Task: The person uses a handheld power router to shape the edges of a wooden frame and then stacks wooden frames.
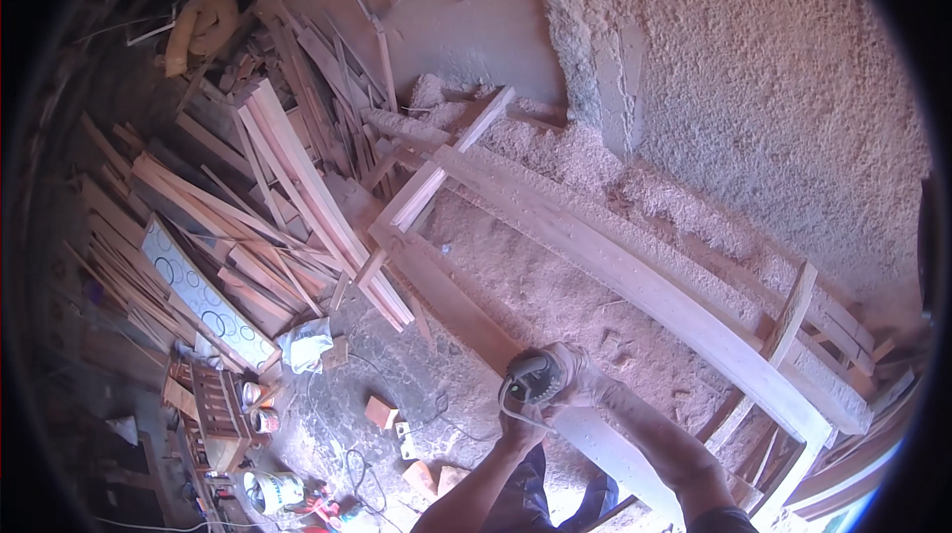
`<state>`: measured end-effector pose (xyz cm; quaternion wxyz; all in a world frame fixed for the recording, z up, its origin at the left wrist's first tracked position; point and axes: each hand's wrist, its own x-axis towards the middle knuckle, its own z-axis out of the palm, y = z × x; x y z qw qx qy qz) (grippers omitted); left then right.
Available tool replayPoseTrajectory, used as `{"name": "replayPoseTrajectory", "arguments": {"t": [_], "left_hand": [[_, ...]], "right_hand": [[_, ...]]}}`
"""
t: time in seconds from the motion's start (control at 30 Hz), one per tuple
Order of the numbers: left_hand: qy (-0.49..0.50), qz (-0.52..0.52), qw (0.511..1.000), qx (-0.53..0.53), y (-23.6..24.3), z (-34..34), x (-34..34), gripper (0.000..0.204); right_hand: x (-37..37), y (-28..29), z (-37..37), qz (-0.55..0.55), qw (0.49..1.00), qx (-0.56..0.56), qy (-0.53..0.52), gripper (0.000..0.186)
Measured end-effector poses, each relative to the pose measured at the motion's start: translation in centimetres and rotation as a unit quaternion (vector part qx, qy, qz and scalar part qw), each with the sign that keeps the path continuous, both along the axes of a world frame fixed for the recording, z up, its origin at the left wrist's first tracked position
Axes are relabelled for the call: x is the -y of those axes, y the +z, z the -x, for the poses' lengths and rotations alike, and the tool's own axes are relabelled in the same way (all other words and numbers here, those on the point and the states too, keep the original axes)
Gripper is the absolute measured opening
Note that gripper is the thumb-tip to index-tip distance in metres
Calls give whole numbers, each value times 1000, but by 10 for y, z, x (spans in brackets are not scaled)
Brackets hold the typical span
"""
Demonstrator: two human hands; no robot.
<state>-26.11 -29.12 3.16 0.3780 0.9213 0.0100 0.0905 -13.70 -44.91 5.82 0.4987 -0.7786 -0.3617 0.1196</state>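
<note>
A handheld power tool point(536, 374) with a round dark top and a pale cord rests on the near plank point(607, 449) of a long wooden frame. My right hand point(583, 381) is closed around its right side. On its near side my left hand point(522, 428) grips it, with the cord looping over that hand. The tool's underside is hidden, and its exact kind is hard to make out. Parallel to the near plank runs the frame's far plank point(620, 270). A crosspiece point(421, 191) lies under their far left ends.
Stacked boards and offcuts point(297, 191) fill the left. Sawdust point(585, 151) is heaped along the rough wall point(754, 87). Loose cables point(362, 478), small wood blocks point(381, 412) and a white bucket point(273, 491) are on the floor at lower left. A wooden trestle point(793, 310) stands at right.
</note>
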Motion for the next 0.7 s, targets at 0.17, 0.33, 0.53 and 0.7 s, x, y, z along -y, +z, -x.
{"name": "replayPoseTrajectory", "arguments": {"t": [0.17, 0.33, 0.53, 0.7], "left_hand": [[-6, 240, 970, -30, 9, 23, 33, 66], [95, 584, 799, -108, -3, 46, 57, 68], [17, 256, 966, -43, -28, 61, 58, 81], [159, 263, 951, 38, -22, 9, -14, 79]], "right_hand": [[29, -6, 22, -34, 997, -69, 22, 94], [47, 15, 49, -71, 994, -85, 18, 97], [60, -6, 63, -121, 992, 10, -22, 102], [64, -26, 57, -98, 994, 41, -34, 94]]}}
